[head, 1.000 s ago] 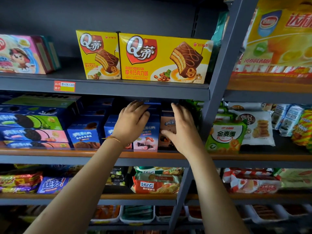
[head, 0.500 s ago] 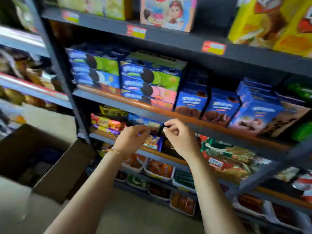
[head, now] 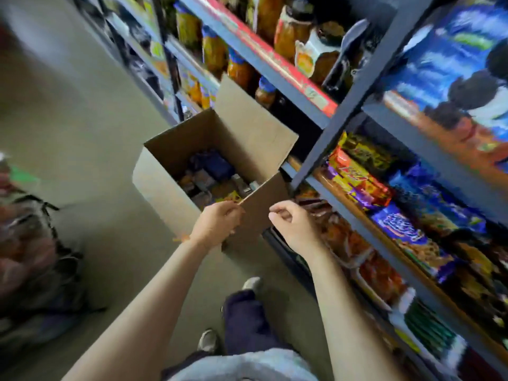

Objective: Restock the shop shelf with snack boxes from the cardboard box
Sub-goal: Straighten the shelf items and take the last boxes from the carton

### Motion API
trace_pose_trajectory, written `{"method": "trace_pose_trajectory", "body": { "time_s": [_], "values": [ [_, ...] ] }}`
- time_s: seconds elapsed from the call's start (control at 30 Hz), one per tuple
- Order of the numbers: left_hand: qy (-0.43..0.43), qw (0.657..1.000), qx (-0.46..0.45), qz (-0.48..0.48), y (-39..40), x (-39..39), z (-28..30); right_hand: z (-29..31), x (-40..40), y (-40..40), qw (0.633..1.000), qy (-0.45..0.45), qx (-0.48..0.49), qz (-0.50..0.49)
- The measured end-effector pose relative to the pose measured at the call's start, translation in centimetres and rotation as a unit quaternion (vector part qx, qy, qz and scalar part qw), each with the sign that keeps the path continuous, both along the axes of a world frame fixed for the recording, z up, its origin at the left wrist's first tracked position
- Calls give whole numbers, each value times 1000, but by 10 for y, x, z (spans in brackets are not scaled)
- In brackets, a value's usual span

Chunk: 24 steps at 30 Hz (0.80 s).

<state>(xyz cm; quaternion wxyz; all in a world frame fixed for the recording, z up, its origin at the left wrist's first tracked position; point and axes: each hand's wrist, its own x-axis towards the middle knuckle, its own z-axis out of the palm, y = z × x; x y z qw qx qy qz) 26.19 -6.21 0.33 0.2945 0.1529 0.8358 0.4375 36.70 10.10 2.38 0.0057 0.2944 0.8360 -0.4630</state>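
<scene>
Both your hands, left (head: pixel 218 222) and right (head: pixel 292 224), hang empty, fingers loosely curled, over the box (head: pixel 176 193); spread them, reach in, grip one snack pack (head: pixel 213 163) squarely.

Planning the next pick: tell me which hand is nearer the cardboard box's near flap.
Left. The left hand touches the near flap; the right hand hangs just right of it.

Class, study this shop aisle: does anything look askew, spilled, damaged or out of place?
Nothing stands out. The cardboard box sits upright on the floor beside the shelf, flaps open, with snack boxes loosely jumbled inside. Nothing looks spilled. The left hand and right hand hover by its near flap. Motion blur hides fine detail.
</scene>
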Motion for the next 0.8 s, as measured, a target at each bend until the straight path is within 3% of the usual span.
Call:
{"method": "trace_pose_trajectory", "body": {
  "time_s": [0.37, 0.5, 0.8],
  "values": [
    [-17, 984, -178, 9, 12, -151, -95, -108, -179, 42, 986, -125, -100, 42],
    [-24, 981, -189, 18, 31, -189, -126, -145, -227, 60, 978, -184, -85, 54],
    [-123, 978, -166, -1, 71, -251, -216, -259, -298, 70, 933, -355, 4, 56]
  ]
}}
